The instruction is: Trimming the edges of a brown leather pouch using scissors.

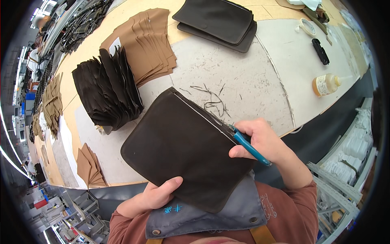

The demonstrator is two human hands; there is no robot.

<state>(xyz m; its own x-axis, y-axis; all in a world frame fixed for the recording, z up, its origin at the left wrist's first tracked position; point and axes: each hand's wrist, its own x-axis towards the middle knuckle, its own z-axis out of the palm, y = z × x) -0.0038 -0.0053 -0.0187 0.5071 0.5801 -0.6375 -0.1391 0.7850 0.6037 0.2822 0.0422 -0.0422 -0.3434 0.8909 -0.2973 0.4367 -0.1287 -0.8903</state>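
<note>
A dark brown leather-like panel (183,146) with rounded corners lies tilted in front of me, its far end over the table and its near corner against my apron. My left hand (164,192) grips its near left edge, thumb on top and fingers hidden beneath. My right hand (260,140) is closed around blue-handled snips (250,148). Their blades meet the panel's right edge, where a pale line runs along the layered border. Thin dark trimmings (215,101) lie scattered on the table just past that edge.
To the left stand a thick stack of dark pieces (107,91) and fanned brown sheets (146,44). Finished-looking dark panels (217,24) lie at the back. On the right are a tape roll (307,27), a black tool (320,51) and a glue-like bottle (326,84) near the table edge.
</note>
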